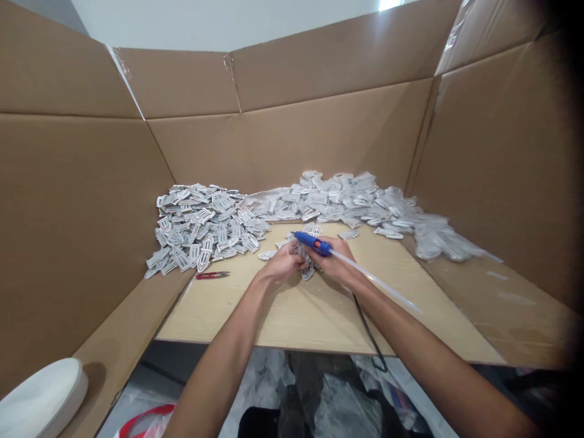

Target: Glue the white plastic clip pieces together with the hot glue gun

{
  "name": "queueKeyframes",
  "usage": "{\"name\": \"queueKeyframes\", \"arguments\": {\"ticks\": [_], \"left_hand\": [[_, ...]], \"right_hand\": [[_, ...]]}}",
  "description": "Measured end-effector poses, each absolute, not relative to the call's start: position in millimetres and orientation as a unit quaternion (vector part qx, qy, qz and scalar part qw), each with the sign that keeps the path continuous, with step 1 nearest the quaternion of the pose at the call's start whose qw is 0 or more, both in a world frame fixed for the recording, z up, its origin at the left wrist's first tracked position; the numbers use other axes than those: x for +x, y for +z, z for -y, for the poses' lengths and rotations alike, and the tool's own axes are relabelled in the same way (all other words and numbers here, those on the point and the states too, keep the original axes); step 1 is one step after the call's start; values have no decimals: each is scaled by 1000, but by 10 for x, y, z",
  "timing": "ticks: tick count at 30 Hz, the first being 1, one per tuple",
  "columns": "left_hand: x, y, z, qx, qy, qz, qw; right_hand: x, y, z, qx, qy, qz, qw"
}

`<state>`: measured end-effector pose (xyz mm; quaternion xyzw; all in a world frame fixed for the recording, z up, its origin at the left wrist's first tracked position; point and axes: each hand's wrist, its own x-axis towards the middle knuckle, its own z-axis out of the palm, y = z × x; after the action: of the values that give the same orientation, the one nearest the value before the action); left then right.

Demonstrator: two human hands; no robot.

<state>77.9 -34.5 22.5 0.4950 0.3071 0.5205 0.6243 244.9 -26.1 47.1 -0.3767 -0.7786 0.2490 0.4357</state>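
Observation:
My right hand is wrapped round a blue glue gun, with a long clear glue stick coming out of its rear end and a black cord hanging below. The gun's tip points left, over my left hand. That hand is closed on a small grey-and-white piece, partly hidden by the fingers and the gun. Beyond both hands lie a few similar loose pieces on the pale board.
A big heap of grey-and-white pieces stands at the left, with red snips before it. Plastic-wrapped pieces are piled at the back right. Cardboard walls surround the board. A white round container sits lower left.

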Motion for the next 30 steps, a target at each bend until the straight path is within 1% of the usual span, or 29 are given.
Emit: {"name": "queueKeyframes", "arguments": {"ticks": [5,10,13,18,23,30], "left_hand": [[800,173,322,489,534,-334,604],[803,232,323,445,583,-350,582],[759,262,301,404,613,-396,552],[708,267,272,381,650,-414,511],[739,286,277,417,645,-386,510],[773,336,324,448,633,-345,529]], "right_hand": [[2421,440,265,-396,208,787,425],[2443,427,207,-428,202,743,472],[2477,419,167,-446,213,721,485],[2493,451,183,-426,236,745,457],[2479,470,210,-378,269,780,421],[2483,424,184,-396,246,788,402]]}}
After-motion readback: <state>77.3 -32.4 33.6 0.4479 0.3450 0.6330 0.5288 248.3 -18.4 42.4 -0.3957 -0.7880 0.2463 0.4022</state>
